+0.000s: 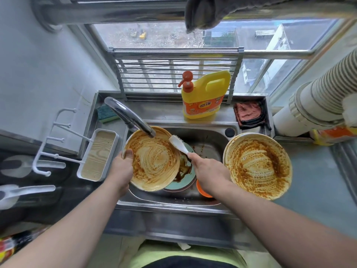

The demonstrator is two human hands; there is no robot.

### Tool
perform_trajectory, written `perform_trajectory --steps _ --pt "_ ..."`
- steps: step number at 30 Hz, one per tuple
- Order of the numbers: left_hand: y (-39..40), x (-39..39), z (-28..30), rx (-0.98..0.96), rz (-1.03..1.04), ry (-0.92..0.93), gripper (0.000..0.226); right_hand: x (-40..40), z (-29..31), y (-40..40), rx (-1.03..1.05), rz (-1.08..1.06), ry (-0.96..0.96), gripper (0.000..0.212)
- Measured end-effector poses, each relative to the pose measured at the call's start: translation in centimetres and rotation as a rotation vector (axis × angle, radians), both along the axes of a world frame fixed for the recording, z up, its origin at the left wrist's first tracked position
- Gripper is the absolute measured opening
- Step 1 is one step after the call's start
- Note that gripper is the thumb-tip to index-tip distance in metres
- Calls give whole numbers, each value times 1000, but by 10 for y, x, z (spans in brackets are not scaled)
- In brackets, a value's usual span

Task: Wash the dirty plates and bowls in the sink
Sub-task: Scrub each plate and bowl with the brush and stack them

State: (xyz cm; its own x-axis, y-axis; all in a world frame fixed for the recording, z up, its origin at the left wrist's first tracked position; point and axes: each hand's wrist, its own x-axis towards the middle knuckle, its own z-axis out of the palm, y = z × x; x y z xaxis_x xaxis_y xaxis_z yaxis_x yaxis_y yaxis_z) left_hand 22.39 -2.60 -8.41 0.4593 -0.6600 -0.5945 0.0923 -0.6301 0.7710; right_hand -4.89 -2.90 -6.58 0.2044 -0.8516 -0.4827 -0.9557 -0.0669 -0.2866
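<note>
Head view, frame centre: left hand (123, 167) grips the plate (152, 159); right hand (204, 169) holds the brush (178, 144). Best scrub under the tap (129, 117).

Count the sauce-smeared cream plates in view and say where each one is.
2 for certain. One plate is held over the sink by the left hand; the other sits on the counter right of the sink. A rim beneath that one suggests more stacked underneath, hidden.

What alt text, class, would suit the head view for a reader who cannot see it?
Over a steel sink, the left hand grips a sauce-smeared plate under the tap while the right hand holds a white brush. Another dirty plate waits right.
</note>
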Motion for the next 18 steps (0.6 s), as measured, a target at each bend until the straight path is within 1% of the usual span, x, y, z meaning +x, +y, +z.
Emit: perform_trajectory --steps 3,6,8,10,12,13,15,16,17,18 --pt "-6 -4 8 -18 113 87 34 1 -5 17 65 7 -34 41" --pt "-9 -9 6 -28 175 133 40 1 -7 48 167 13 -124 40" --pt "-7 -17 0 -38 224 153 41 6 0 67 217 66 -170 39" --pt "-2 -29 -2 -50 266 224 45 18 10 75 238 124 -219 39" --pt "4 -42 -5 -32 297 290 46 32 19 71 226 122 -296 35" --pt "7 -44 -10 -18 319 319 51 38 22 67 218 92 -343 33" --pt "10 -37 -45 -13 346 411 82 46 24 59 215 24 -437 29" --pt "9 -35 -51 -11 349 453 87 45 24 59 221 10 -463 27" --pt "6 -35 -50 -10 357 460 77 42 24 60 233 6 -468 26" --pt "4 -37 -41 6 362 444 62 36 23 64 248 6 -454 26"
